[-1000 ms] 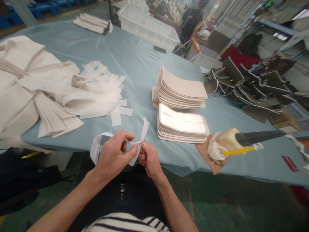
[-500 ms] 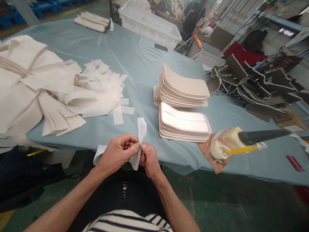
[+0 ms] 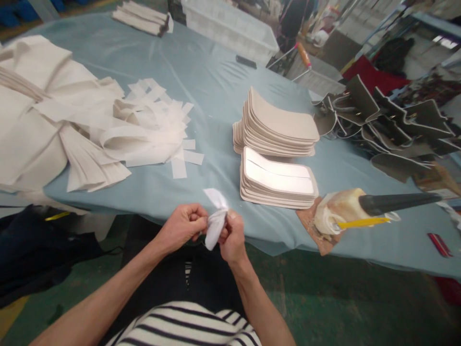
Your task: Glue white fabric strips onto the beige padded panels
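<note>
Both my hands meet just off the near edge of the table [image 3: 216, 62], pinching a crumpled white paper strip [image 3: 216, 218] between them. My left hand [image 3: 182, 226] is closed on its left side and my right hand [image 3: 232, 235] on its right, knuckles almost touching. The strip is bunched into a small wad with one end sticking up. Right beyond them lie two stacks of cream shaped panels [image 3: 279, 127]; the nearer stack [image 3: 279, 185] has white tape strips on its top piece.
A heap of white paper strips [image 3: 151, 129] and cream fabric pieces [image 3: 32, 115] lies at left. A glue-caked brush [image 3: 360, 209] rests on a brown board at right. Dark curved parts [image 3: 389, 125] pile up far right. A white crate [image 3: 230, 29] stands at the back.
The long strip that hung loose to the left has been gathered into a small wad between my hands. My hands have closed together and the view has shifted slightly.
</note>
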A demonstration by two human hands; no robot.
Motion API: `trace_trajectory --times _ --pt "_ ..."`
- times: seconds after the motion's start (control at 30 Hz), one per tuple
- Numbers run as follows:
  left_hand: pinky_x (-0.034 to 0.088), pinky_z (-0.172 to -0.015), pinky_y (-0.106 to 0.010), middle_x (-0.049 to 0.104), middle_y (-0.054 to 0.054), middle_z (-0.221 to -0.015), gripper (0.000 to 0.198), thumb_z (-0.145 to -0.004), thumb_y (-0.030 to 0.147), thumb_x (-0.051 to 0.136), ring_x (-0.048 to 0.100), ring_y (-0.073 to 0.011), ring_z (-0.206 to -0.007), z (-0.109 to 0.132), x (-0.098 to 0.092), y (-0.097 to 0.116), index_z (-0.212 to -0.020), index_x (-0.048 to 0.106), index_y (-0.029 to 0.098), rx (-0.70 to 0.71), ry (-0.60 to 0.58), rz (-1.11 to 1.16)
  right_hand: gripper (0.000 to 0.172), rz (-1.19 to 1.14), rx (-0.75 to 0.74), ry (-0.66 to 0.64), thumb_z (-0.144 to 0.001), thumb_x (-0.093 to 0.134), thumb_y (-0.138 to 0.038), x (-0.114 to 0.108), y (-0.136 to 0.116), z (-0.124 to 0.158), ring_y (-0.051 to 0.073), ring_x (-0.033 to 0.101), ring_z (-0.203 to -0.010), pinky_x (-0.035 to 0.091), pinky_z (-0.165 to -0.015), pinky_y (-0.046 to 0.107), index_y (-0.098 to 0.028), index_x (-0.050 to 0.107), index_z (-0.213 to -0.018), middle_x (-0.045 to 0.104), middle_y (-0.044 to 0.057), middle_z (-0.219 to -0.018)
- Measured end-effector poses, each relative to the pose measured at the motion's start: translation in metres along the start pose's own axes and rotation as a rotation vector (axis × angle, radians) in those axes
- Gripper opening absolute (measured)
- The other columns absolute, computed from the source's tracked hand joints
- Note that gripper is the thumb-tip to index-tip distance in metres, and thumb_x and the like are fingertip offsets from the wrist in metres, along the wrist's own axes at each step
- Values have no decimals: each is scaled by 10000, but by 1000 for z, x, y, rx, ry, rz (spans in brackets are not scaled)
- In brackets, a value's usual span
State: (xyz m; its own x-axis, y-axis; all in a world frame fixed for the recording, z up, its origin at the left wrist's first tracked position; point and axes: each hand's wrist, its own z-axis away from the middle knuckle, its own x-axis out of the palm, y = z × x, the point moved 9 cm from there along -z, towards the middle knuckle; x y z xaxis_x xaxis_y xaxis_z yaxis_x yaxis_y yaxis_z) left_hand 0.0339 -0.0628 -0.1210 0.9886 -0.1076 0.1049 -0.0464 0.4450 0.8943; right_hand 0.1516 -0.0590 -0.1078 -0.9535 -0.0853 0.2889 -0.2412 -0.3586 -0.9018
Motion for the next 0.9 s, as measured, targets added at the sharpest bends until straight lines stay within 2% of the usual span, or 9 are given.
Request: trace_trajectory --times 0.07,0.1,0.17,0.23,0.33,0.43,0.53,0.7,0.9 --pt "336 -412 -196 617 4 -549 275 -684 423 722 437 -83 -396 4 -13 -3 -745 635 169 -4 63 31 551 -130 7 -6 -804 538 -718 0 -17 0 62 117 -415 137 -380 215 -269 284 -611 160 -112 -480" --pt "335 -414 -201 620 6 -563 313 -709 465 719 429 -83 -398 7 -23 2 -784 649 169 22 123 36 564 -161 23 -22 -787 567 -717 3 -22 0 54 102 -404 124 -372 209 -268 283 -598 152 -119 -472" --pt "345 -433 -211 602 15 -570 357 -741 514 716 441 -93 -432 15 -43 24 -834 670 172 131 267 -9 586 -176 84 -62 -756 621 -714 9 -24 -2 38 81 -393 95 -368 200 -261 297 -572 153 -129 -458" --pt "393 -502 -219 609 9 -616 337 -754 502 722 497 -112 -526 23 -51 54 -832 684 177 256 336 -135 600 -182 122 -81 -740 646 -718 16 -19 -4 30 78 -389 78 -372 197 -256 310 -558 160 -136 -446" --pt "427 -606 -233 608 12 -697 312 -775 468 708 519 -126 -638 24 -38 80 -899 704 182 324 234 -312 590 -193 141 -121 -743 646 -722 27 -11 -9 34 97 -383 85 -374 203 -254 334 -563 167 -137 -437" --pt "406 -606 -240 548 33 -683 358 -796 496 672 480 -122 -633 14 -16 77 -964 679 180 264 37 -287 582 -196 167 -181 -751 656 -710 35 -5 -9 37 92 -377 78 -372 214 -254 342 -572 165 -135 -440" --pt "418 -623 -248 596 11 -732 378 -785 526 659 524 -136 -672 6 -2 67 -923 636 175 194 -98 -146 577 -181 179 -215 -775 657 -694 34 -2 -9 39 91 -380 78 -374 219 -254 336 -582 166 -131 -450" --pt "426 -632 -244 638 -2 -725 342 -728 489 708 543 -133 -669 -2 1 59 -803 616 168 143 -106 -18 535 -143 176 -206 -830 612 -655 26 7 -9 39 101 -396 96 -378 206 -249 344 -609 188 -130 -462" --pt "410 -582 -226 632 14 -660 322 -673 443 748 535 -112 -596 -6 1 49 -763 608 167 64 -94 71 502 -129 208 -174 -796 616 -651 23 14 -10 30 100 -398 96 -372 187 -247 361 -640 215 -143 -460"
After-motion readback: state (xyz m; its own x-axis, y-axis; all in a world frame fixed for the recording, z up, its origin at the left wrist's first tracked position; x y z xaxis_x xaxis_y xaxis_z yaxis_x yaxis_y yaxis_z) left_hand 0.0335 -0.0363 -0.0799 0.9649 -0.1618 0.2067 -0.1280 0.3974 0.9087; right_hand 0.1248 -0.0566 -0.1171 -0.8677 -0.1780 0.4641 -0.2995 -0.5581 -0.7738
